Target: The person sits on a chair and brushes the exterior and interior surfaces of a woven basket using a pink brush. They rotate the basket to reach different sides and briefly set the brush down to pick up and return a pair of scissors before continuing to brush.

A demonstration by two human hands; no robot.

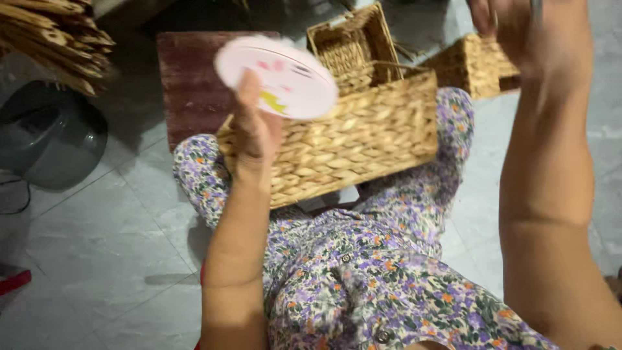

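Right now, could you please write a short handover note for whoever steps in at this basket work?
Left hand: raised, gripping a round pink hand fan.
Right hand: lifted at the top edge, apparently pinching something thin; unclear what.
The rectangular woven straw basket rests on the lap in floral trousers; a smaller open-lidded wicker basket and another woven basket stand behind. A bundle of dried straw lies top left.
The lap basket's walls look woven; what remains cannot be judged.

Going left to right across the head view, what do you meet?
Dark round bin → left hand holding a pink round fan → large woven basket on the lap → smaller woven basket → right hand, raised at the top edge.
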